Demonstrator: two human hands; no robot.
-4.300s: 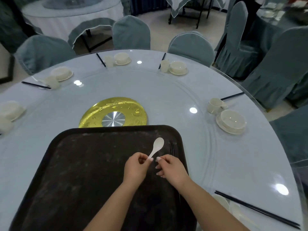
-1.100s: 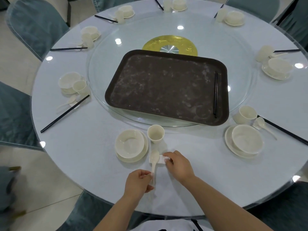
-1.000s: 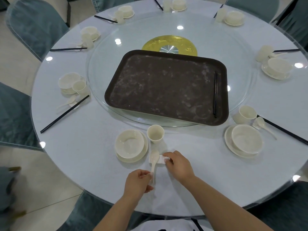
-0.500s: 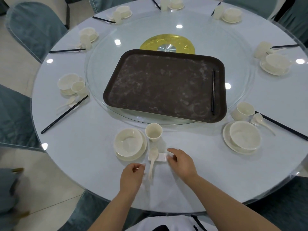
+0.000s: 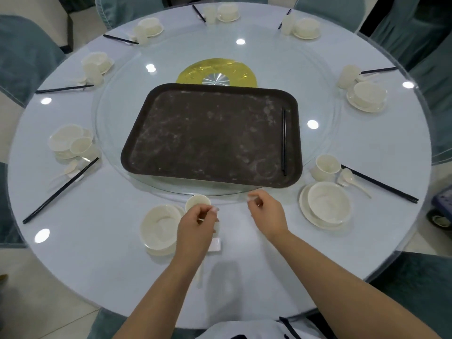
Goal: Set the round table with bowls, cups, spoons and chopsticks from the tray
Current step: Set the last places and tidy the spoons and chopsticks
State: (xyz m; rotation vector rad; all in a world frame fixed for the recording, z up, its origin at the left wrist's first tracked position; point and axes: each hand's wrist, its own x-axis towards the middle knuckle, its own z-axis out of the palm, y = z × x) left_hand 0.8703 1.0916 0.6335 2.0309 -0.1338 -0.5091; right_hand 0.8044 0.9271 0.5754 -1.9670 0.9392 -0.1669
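Note:
The dark brown tray (image 5: 127,157) lies on the glass turntable, with one pair of black chopsticks (image 5: 283,140) along its right side. In front of me stand a white bowl on a saucer (image 5: 160,227) and a small cup (image 5: 198,203). My left hand (image 5: 195,226) hovers just right of that bowl, fingers loosely curled and holding nothing. It covers most of the white spoon; only the handle (image 5: 200,272) and the small white rest (image 5: 215,244) show. My right hand (image 5: 266,211) is raised near the tray's front edge, also holding nothing.
The round table (image 5: 97,253) carries several other place settings around its rim, such as a bowl (image 5: 329,204) with cup, spoon and chopsticks (image 5: 379,183) at the right. A gold disc (image 5: 193,72) lies beyond the tray. Blue-covered chairs ring the table.
Both hands have let go of the spoon and its rest and moved forward toward the tray. The spoon now lies on the rest beside the near bowl.

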